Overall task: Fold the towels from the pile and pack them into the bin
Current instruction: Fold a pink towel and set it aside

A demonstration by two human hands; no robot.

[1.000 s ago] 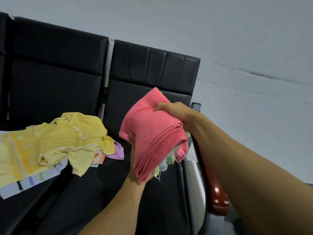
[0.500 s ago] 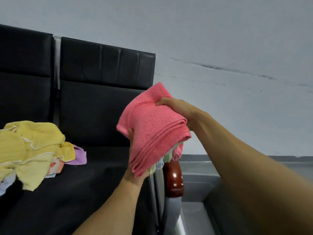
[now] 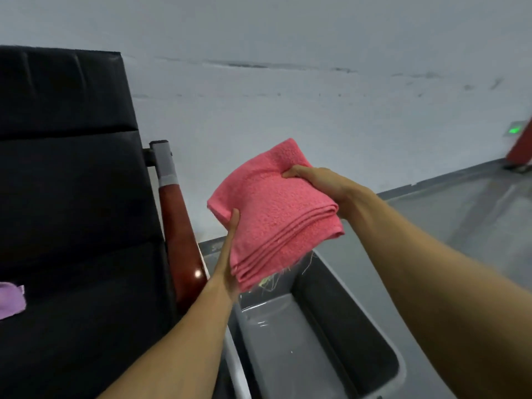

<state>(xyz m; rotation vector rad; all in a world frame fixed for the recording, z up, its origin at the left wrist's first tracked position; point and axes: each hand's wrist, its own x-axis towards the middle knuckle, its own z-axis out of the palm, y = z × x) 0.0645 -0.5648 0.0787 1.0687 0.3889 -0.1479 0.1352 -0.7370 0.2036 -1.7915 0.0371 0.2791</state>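
Hands: left hand (image 3: 231, 254) cups the lower left edge of the folded pink towel (image 3: 276, 217) from below, thumb up along its side; right hand (image 3: 319, 182) pinches the upper right edge, thumb on top and fingers hidden under the cloth.
Towel: folded into a thick pad, held in the air between both hands and touching nothing else; stacked fold edges face the camera, and loose pale threads hang from the low corner.
Key relation: grey bin (image 3: 345, 286) lies open at about 6 o'clock from the towel, directly beneath its low corner but not touching it; the drop looks short and straight down.
Long axes: towel runs from 11 o'clock down to 5 o'clock, and the bin's trough runs much the same way, so I judge little turning is needed.
Nearer hand: left hand sits lower and closer to the bin mouth.
Bin contents: only bare grey floor shows; the part under the towel is hidden.
Surroundings: black seat (image 3: 72, 226) at 9 o'clock, its red-brown armrest (image 3: 181, 240) just beside the left wrist; a purple cloth (image 3: 10, 300) lies at the seat's far left.
Writing: no brand, label or readable text visible.
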